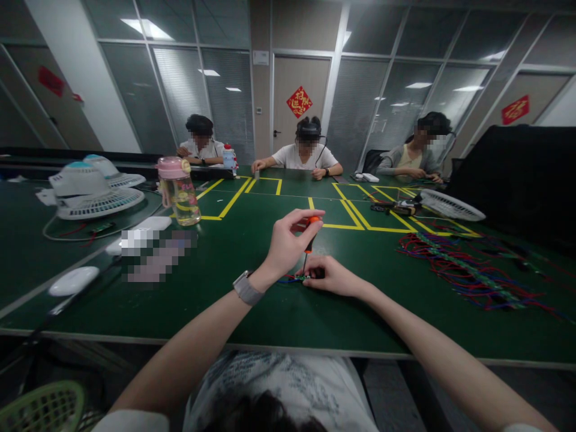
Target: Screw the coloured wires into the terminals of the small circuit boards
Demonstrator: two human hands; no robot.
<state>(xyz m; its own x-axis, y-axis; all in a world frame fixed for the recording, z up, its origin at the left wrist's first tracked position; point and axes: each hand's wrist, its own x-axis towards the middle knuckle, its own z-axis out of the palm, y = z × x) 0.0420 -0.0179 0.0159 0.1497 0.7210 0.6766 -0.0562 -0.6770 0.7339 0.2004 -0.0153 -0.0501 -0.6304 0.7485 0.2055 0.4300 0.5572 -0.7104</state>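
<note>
My left hand (289, 241) grips the orange-and-black handle of a screwdriver (310, 237), which stands nearly upright. Its shaft points down at a small green circuit board (302, 277) on the table. Whether the tip touches a screw is too small to tell. Low beside the shaft, my right hand (330, 276) has its fingers closed on the board's edge. Red and blue wires (285, 279) run out from the board to the left. A watch (247, 288) is on my left wrist.
A row of wired circuit boards (468, 270) lies on the green table (252, 318) at right. Left stand a pink-lidded bottle (180, 192) and white fan parts (99, 201). Near the yellow tape lies a black power tool (398, 207). Several people sit across the table.
</note>
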